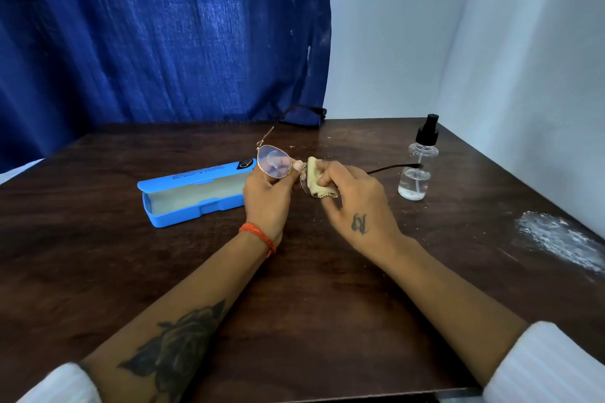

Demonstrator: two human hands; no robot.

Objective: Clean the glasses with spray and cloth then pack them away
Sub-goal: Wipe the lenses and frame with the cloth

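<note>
Holding the glasses point(278, 163) up over the middle of the table point(98, 271), your left hand point(266, 196) grips them around the left lens rim, thumb tip close to the bridge, while your right hand point(355, 199) pinches the folded cloth point(316, 178) over the other lens. Both hands are closed on what they carry; neither is free.

Judge the frame as light and thin: a fine metal rim with slim temples, one reaching far toward the curtain point(147, 36), the other running right toward the spray bottle point(417, 163). It will likely flex or bend if you squeeze across the bridge or lever on a temple, so keep your hold on the rim edge and let only the cloth meet the lens faces. Any spray left on the lens would probably make it slick, so rub lightly, with the frame supported right beside the lens you are wiping.

The cloth is soft and limp; keeping it folded gives your fingers a pad.

The blue case point(196, 195) lies open, left of your hands, lining showing. Fold the temples gently at the hinges before packing.
</note>
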